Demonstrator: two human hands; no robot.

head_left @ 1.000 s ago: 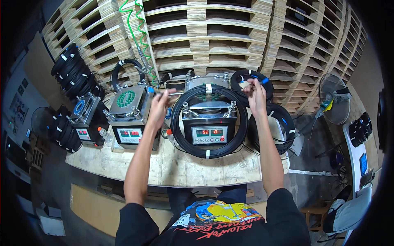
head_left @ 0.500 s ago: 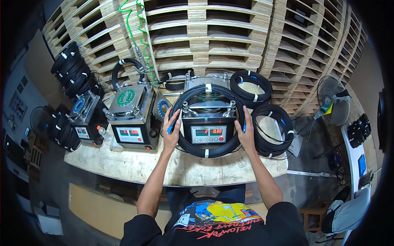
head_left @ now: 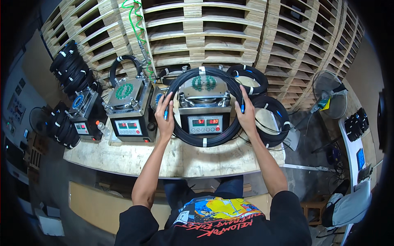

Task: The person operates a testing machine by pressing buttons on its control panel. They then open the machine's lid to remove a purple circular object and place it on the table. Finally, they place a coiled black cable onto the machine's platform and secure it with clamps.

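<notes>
A coil of black cable point(head_left: 186, 137), bound with white tape at its top and bottom, is held up by both my hands. My left hand point(head_left: 165, 121) grips the coil's left side, with a blue-tipped cable end point(head_left: 166, 114) by its fingers. On the opposite side my right hand point(head_left: 247, 118) has its fingers behind the coil and its thumb in front, beside another blue tip point(head_left: 242, 108). Through the ring shows a metal polishing machine point(head_left: 204, 110) with a lit red display and a round pattern of green-capped pieces on top.
Two similar machines stand to the left, the nearer with a green ring on top point(head_left: 124, 92), the farther with a blue one point(head_left: 78, 102). Black cable coils point(head_left: 274, 123) lie at the right, with others stacked far left point(head_left: 72, 67). Wooden pallets point(head_left: 205, 30) rise behind the table point(head_left: 123, 162).
Both hands have raised the coil, moving it up and away from me, so the machine's top now shows inside the ring. The machine's display reading has changed.
</notes>
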